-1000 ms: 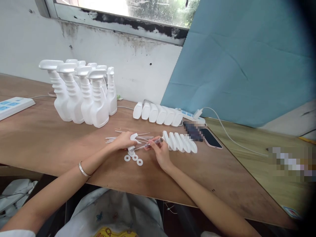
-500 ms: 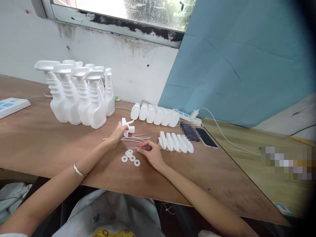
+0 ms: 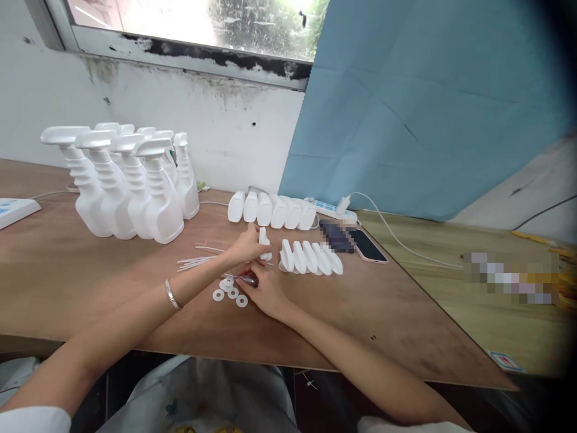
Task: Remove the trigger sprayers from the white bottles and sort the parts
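Left hand (image 3: 246, 245) — one spray head (image 3: 263, 239); right hand (image 3: 269, 291) — one tool (image 3: 249, 280).

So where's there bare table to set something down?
Two patches: the table between the bottles and left forearm, and the stretch between the phone and right forearm. Crowded: around the left hand and right hand, with straws, rings and white parts.
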The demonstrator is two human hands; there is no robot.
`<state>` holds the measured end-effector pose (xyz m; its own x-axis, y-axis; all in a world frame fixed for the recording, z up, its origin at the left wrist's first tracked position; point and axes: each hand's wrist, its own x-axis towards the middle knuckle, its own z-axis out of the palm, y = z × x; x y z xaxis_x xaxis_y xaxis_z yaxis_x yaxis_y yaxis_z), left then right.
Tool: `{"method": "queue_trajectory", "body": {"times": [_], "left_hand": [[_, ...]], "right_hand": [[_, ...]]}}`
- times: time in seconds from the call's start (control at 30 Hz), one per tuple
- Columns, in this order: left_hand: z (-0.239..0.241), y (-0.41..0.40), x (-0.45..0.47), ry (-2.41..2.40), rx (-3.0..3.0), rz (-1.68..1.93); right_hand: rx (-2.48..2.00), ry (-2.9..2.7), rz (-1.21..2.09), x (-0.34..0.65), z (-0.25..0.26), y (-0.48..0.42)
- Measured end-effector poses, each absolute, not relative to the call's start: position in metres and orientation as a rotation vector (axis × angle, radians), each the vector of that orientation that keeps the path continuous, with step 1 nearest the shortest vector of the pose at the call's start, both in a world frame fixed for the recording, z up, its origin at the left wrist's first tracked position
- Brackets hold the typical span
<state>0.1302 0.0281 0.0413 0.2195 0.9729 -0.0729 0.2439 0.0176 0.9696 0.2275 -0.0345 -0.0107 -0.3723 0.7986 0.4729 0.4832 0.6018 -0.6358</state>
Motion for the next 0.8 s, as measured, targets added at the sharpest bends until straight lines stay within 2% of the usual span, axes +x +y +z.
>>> {"method": "queue_trajectory", "body": {"times": [0.33, 0.5, 0.8], "left_hand": [[0.059, 0.032, 0.161, 1.163, 1.287, 0.761], [0.066, 0.033, 0.155, 1.190, 1.254, 0.760], [0.056, 0.033, 0.158, 1.139, 1.247, 0.660]], "right_hand": [[-1.271, -2.129, 0.109, 0.232, -0.014, -0.037], [-1.382, -2.192, 0.178, 0.233, -0.015, -0.036], [-1.269, -2.237, 0.479, 0.230, -0.011, -0.037]]}}
